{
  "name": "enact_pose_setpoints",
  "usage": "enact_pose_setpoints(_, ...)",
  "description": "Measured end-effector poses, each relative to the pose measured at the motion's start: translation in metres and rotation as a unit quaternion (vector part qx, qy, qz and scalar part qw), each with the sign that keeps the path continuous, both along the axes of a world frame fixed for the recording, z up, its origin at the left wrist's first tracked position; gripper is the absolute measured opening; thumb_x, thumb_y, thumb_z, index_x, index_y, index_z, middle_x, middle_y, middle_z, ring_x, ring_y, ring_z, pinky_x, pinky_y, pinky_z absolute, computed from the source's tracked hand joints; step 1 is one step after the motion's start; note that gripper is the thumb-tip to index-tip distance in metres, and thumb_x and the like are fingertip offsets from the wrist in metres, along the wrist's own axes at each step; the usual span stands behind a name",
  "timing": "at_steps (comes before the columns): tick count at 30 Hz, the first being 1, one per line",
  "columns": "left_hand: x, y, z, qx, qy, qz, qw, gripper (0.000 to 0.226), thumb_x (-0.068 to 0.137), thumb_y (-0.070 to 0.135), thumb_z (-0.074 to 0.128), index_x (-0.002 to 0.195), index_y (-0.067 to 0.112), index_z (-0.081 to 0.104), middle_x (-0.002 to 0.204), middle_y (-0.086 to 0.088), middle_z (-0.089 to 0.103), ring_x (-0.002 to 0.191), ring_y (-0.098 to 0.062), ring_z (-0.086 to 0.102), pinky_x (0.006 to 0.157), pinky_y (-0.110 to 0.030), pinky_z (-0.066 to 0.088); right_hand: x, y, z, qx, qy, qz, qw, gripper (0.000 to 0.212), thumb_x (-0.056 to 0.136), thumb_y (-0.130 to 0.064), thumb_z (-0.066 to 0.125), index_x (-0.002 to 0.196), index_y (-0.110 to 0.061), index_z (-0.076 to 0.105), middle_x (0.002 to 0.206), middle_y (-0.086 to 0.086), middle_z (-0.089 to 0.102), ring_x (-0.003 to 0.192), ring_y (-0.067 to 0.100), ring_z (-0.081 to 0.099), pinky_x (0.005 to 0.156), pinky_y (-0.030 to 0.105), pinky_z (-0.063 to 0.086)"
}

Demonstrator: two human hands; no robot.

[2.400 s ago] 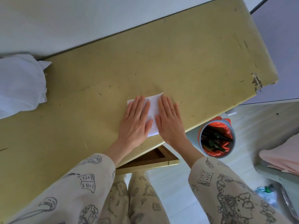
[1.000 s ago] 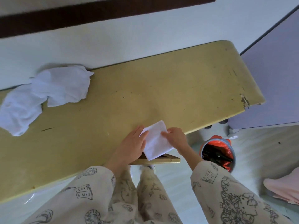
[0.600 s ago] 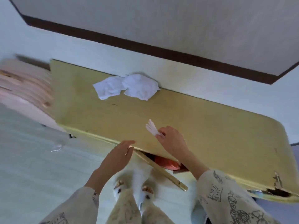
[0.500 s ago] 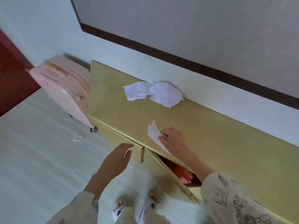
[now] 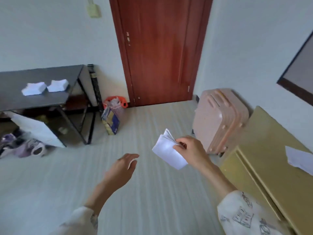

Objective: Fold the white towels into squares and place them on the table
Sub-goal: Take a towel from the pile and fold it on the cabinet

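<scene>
One folded white cloth towel (image 5: 167, 150) is being pinched by the right hand (image 5: 192, 150) in the air above the floor, just left of the pink ribbed suitcase (image 5: 220, 126). The left hand (image 5: 121, 168) is being held spread and empty. Two folded white towels (image 5: 44, 88) are lying on the black metal table (image 5: 15, 100), far left of the suitcase.

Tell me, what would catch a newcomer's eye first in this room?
Probably the folded white towel pinched in the right hand in mid-air over the floor, while the left hand hangs open and empty. Next, the tall red-brown door straight ahead, and two folded white stacks lying side by side on the dark table at the left.
</scene>
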State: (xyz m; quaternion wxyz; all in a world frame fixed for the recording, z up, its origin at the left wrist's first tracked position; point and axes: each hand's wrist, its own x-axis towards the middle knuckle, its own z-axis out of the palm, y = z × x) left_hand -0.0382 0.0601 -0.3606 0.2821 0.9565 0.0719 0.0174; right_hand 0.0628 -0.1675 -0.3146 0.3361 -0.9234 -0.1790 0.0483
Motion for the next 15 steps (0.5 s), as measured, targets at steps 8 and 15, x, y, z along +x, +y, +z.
enact_pose_setpoints(8,-0.06,0.182,0.01,-0.002,0.0,0.143,0.99,0.029,0.096,0.019,0.044,0.122,0.015,0.058,0.121,-0.003,0.061,0.109,-0.02,0.058,0.091,-0.023,0.039,-0.002,0.222,0.018,-0.009,0.0,0.172,0.985,0.015,0.084,-0.023,0.063,0.084,-0.009,0.067,0.078,0.001,0.057,0.076,0.022,0.054,0.069,0.029,0.041)
enact_pose_setpoints(15,-0.043,0.311,0.015,-0.013,-0.031,0.221,0.975,0.03,0.097,0.02,0.043,0.121,0.016,0.058,0.121,0.0,0.061,0.108,-0.017,0.058,0.089,-0.022,0.04,0.037,0.392,0.021,-0.007,-0.02,0.282,0.959,0.012,0.085,-0.026,0.062,0.088,-0.016,0.069,0.08,-0.003,0.054,0.076,0.016,0.053,0.068,0.027,0.039)
